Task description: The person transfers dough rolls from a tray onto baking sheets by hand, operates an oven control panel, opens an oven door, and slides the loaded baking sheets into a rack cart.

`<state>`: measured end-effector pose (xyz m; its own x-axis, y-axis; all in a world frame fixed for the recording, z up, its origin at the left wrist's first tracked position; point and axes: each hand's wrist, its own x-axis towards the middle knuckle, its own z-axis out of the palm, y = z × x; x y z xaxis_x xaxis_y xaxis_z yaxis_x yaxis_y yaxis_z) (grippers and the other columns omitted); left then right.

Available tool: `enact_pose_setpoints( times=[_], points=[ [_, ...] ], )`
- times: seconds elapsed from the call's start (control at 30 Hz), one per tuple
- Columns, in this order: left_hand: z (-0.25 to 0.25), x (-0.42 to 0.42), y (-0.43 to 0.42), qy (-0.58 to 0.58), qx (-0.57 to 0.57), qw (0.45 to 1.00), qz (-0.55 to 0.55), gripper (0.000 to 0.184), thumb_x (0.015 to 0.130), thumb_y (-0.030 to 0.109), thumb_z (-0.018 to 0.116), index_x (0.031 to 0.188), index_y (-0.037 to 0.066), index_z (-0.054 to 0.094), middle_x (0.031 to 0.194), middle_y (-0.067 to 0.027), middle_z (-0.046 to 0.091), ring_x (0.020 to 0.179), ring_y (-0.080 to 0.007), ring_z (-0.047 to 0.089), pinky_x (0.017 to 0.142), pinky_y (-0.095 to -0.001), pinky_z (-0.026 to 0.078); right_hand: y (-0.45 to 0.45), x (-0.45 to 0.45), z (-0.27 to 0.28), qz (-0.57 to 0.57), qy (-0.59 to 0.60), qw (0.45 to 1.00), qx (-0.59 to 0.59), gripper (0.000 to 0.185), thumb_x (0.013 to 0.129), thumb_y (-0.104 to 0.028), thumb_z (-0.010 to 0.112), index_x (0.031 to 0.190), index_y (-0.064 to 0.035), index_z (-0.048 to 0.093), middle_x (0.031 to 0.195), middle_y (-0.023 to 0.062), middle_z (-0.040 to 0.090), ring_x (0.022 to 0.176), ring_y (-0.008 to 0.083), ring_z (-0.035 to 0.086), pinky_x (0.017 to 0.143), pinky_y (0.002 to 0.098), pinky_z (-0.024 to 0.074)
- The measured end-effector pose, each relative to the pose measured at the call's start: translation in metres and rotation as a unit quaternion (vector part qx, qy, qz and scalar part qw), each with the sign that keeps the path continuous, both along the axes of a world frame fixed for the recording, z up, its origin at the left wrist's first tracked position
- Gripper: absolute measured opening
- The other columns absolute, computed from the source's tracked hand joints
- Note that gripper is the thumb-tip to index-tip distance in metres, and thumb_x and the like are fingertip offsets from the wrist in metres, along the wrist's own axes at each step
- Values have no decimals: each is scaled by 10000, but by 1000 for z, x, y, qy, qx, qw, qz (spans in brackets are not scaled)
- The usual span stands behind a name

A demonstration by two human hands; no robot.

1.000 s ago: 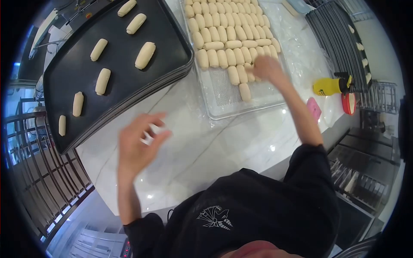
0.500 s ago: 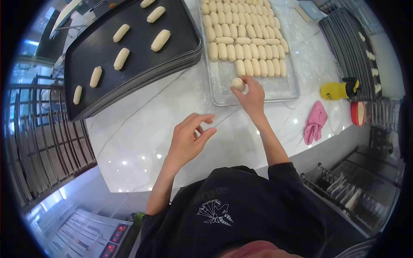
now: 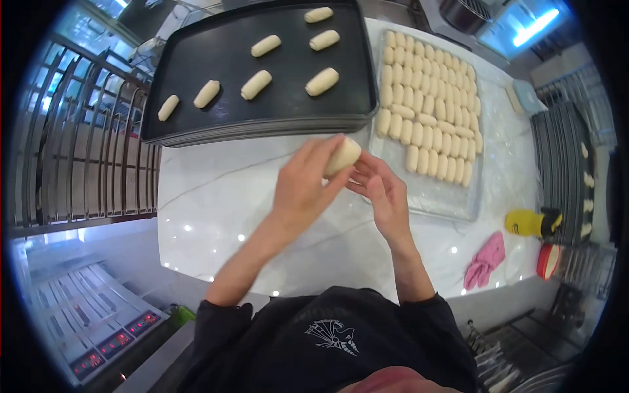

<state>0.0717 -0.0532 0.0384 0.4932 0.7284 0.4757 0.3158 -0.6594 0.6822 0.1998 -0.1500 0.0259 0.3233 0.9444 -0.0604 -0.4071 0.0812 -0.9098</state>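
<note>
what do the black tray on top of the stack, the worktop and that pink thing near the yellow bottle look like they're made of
Black tray: probably dark-coated metal, going by its even low sheen and thin raised rim.
Worktop: polished stone or a lookalike, white with grey veins and bright reflections.
Pink cloth: soft matte fabric, crumpled in folds; fibre unclear.

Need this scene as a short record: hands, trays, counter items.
left_hand: left hand gripping one dough roll
right_hand: right hand half open beside it, contact unclear
dark_tray: dark tray, top of a stack, seven spaced rolls
light_tray: light tray, packed rows, front row shorter
counter_right: pink cloth, yellow bottle
</note>
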Motion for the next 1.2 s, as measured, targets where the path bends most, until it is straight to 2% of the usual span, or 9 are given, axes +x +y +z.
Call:
enact_pose_setpoints(
  times=[0.07,0.23,0.37,0.5,0.63,0.8,0.93,1.13,1.2],
  points=[
    [10,-4,50,10,-108,994,-21,455,769,123,764,1185,25,612,1007,-127,649,868,-279,648,718,-348,538,1,15,-9,-31,-176,984,-15,456,949,-125,593,1366,13,475,1235,133,614,1068,171,626,891,263,494],
    [4,9,254,102,71,991,39,411,840,237,702,1186,31,615,1078,-175,677,977,-355,654,860,-408,514,-7,127,-58,-236,-409,859,-196,387,951,-166,606,1308,-23,555,1219,96,639,1130,155,587,932,284,459],
    [-21,34,379,229,85,968,54,423,861,257,699,1219,50,609,1086,-160,689,1008,-282,670,870,-354,512,-51,244,-121,-292,-692,608,-260,351,949,-185,593,1260,-19,587,1176,166,652,1077,289,631,879,358,496],
    [-52,51,434,231,78,970,-3,406,847,292,695,1183,70,641,1077,-176,684,1020,-341,650,888,-407,511,-91,299,-157,-247,-732,556,-307,358,958,-210,562,1258,-18,588,1133,201,657,1025,367,636,857,389,504],
    [-60,58,446,321,103,942,4,401,866,312,673,1187,74,643,1100,-162,685,1029,-337,649,891,-411,508,-94,303,-154,-237,-623,661,-344,333,967,-202,525,1220,0,600,1063,218,671,972,370,650,828,396,509],
    [-80,47,484,340,104,932,-67,436,965,342,562,1295,59,587,1175,-171,663,1104,-310,629,939,-399,484,-102,331,-171,-260,-658,603,-369,292,929,-264,547,1010,-22,690,893,214,690,862,391,665,758,445,514],
    [-101,41,514,271,135,953,-2,606,972,414,551,1453,69,421,1399,-192,515,1272,-308,517,1051,-364,414,-97,338,-170,-239,-578,628,-464,410,821,-417,633,933,-31,715,909,196,704,887,362,678,804,435,524],
    [2,55,307,212,58,975,31,569,958,381,601,1443,121,456,1402,-133,524,1244,-273,542,1025,-385,445,-105,342,-150,-181,-513,706,-454,417,782,-355,664,1035,-25,686,967,180,702,895,318,685,836,392,526],
    [19,44,246,96,70,990,-72,515,937,250,654,1410,122,494,1397,-106,529,1222,-242,557,955,-344,483,-107,340,-144,-178,-499,733,-427,418,766,-303,682,1071,-19,653,980,176,694,881,307,684,825,375,528]
  ],
)
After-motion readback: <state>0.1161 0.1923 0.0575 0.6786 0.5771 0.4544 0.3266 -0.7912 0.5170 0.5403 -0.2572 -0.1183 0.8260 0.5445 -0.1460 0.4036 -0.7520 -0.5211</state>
